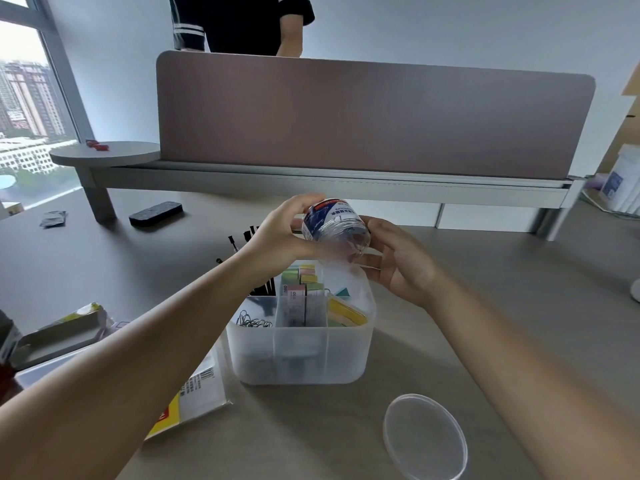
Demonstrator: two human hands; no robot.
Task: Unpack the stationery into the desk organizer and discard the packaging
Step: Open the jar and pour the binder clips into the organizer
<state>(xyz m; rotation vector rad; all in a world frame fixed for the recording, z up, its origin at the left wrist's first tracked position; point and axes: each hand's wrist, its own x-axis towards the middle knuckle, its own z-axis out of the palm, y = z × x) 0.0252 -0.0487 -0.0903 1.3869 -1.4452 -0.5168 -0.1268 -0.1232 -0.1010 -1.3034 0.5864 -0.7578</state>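
Wide grey desk (485, 306) underneath it all, and the frosted desk organizer (301, 355) sits dead centre, sticky notes and boxes slotted in, paper clips (252, 322) heaped in its near-left compartment. Above it, the left hand (277, 233) wraps its fingers round a clear tub (334, 225), tipped mouth-down over the organizer; the right hand (398, 261) hovers spread and relaxed just beside the mouth. The tub's lid (426, 436) lies near the front edge. The risk: tipped off-centre, any remaining clips could spill past the rim onto the desk, or land in the wrong compartment.
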